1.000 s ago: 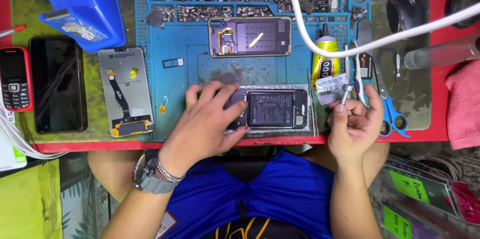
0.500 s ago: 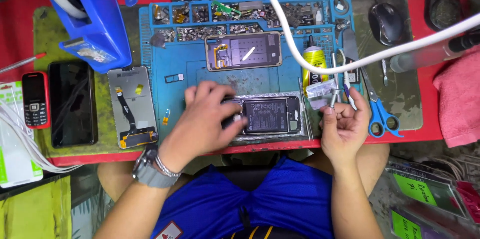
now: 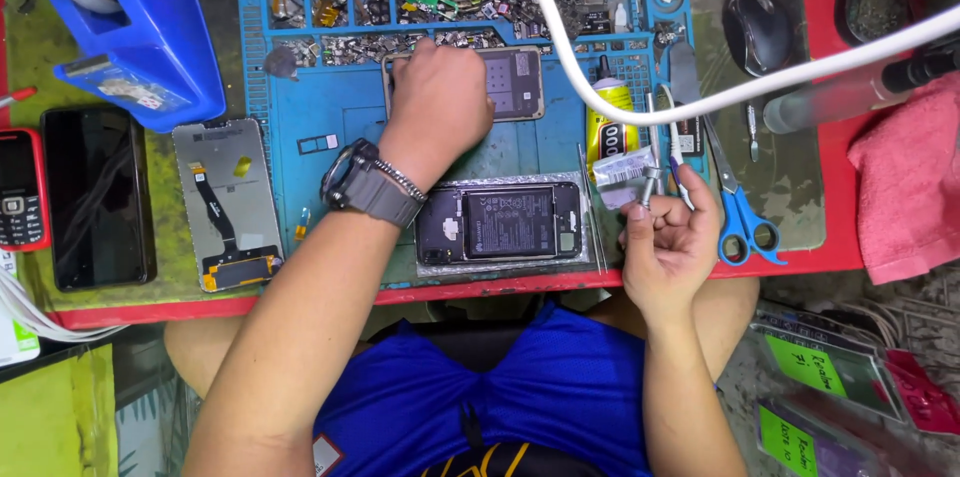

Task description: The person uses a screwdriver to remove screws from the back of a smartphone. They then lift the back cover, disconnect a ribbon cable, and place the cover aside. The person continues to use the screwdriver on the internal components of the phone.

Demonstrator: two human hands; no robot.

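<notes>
Reaching up the blue mat (image 3: 340, 127), the left hand (image 3: 438, 97) lies fingers-down over the upper phone frame (image 3: 510, 82), pinning it flat. The right hand (image 3: 668, 232) pinches a small metal tool (image 3: 645, 187) upright, ready beside the opened phone (image 3: 500, 222) at the desk (image 3: 830, 237) edge.

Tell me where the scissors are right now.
The blue-handled scissors lie at the right edge of the blue mat, just right of the right hand and below the black mouse.
</notes>
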